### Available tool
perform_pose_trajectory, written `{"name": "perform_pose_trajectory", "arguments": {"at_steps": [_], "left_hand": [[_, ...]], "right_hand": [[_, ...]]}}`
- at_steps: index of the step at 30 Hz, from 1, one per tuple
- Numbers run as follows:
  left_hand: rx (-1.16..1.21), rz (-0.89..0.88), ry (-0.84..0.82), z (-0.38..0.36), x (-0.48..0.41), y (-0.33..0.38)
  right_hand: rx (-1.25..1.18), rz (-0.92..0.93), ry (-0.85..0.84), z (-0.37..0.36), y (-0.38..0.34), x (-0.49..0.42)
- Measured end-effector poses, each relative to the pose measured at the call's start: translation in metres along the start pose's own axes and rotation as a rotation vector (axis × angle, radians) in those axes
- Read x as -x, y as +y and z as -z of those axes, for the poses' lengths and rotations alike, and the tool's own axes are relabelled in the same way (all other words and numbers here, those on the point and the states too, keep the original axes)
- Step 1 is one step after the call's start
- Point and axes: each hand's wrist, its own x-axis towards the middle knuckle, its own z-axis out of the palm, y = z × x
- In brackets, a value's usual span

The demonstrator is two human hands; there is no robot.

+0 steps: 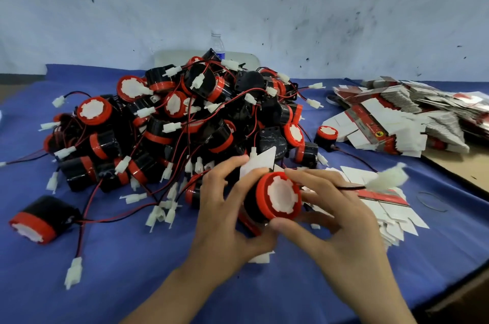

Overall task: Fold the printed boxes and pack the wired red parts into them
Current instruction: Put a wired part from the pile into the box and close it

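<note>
Red part (280,196) entering box (258,162): L hand (225,215) holds box, R hand (341,220) grips part. Pile (172,122) + flats (391,117) mostly undone.

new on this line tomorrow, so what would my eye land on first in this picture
First the big tangled pile of red parts with wires, heaped mid-table on the blue cloth. In front of it the left hand grips a box while the right hand pinches one red part. Heaps of flat boxes lie at the far right.
</note>
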Motion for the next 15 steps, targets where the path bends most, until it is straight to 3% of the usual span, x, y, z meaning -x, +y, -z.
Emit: {"name": "perform_pose_trajectory", "arguments": {"at_steps": [2,4,9,12,15], "left_hand": [[0.061,0.032,-0.088,-0.001,0.002,-0.002],[0.064,0.044,-0.145,-0.005,0.004,-0.006],[0.173,0.328,-0.25,-0.009,0.005,-0.011],[0.206,0.319,-0.289,-0.013,0.008,-0.014],[0.254,0.299,-0.322,-0.013,0.01,-0.018]], "right_hand": [[-0.107,-0.072,-0.01,-0.001,0.006,0.0],[-0.034,-0.077,0.06,-0.002,0.013,0.0],[0.113,-0.187,0.266,-0.015,0.026,-0.002],[0.192,-0.17,0.206,-0.025,0.03,-0.001],[0.278,-0.247,0.027,-0.031,0.037,-0.003]]}}
